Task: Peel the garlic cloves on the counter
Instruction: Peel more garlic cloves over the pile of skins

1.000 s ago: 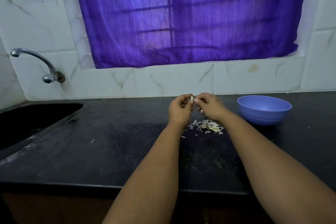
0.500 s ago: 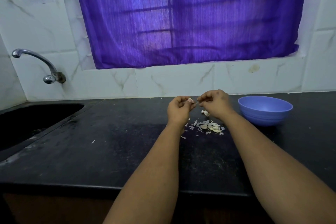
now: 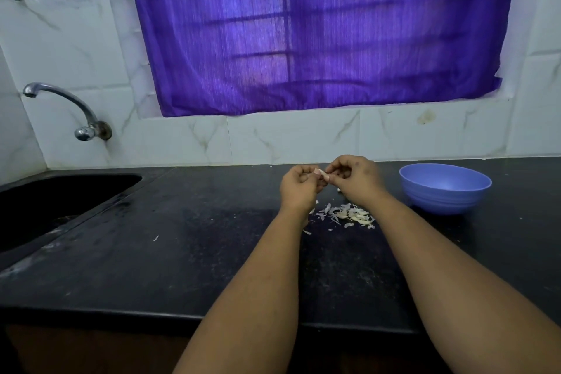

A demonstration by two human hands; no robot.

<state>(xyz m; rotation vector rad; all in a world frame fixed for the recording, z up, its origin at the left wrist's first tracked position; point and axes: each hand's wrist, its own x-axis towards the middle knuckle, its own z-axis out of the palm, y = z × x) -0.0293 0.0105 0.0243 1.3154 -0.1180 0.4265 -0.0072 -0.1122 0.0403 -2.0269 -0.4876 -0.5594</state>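
Observation:
A small pale garlic clove point(image 3: 321, 174) is pinched between both hands above the black counter point(image 3: 182, 252). My left hand point(image 3: 299, 188) grips it with curled fingers from the left. My right hand point(image 3: 353, 181) pinches its skin from the right with thumb and fingertips. Below the hands, a little pile of papery garlic peels point(image 3: 349, 215) lies on the counter. Another small white piece point(image 3: 339, 190) shows just past my right hand. Most of the clove is hidden by my fingers.
A blue plastic bowl point(image 3: 444, 188) stands on the counter right of my hands. A dark sink point(image 3: 54, 206) is sunk in at the left under a metal tap point(image 3: 69, 106). White tiled wall and a purple curtain point(image 3: 303, 30) rise behind.
My right hand pulled slightly up and to the right away from the left, then came back close to the clove. Both hands stay raised over the peel pile.

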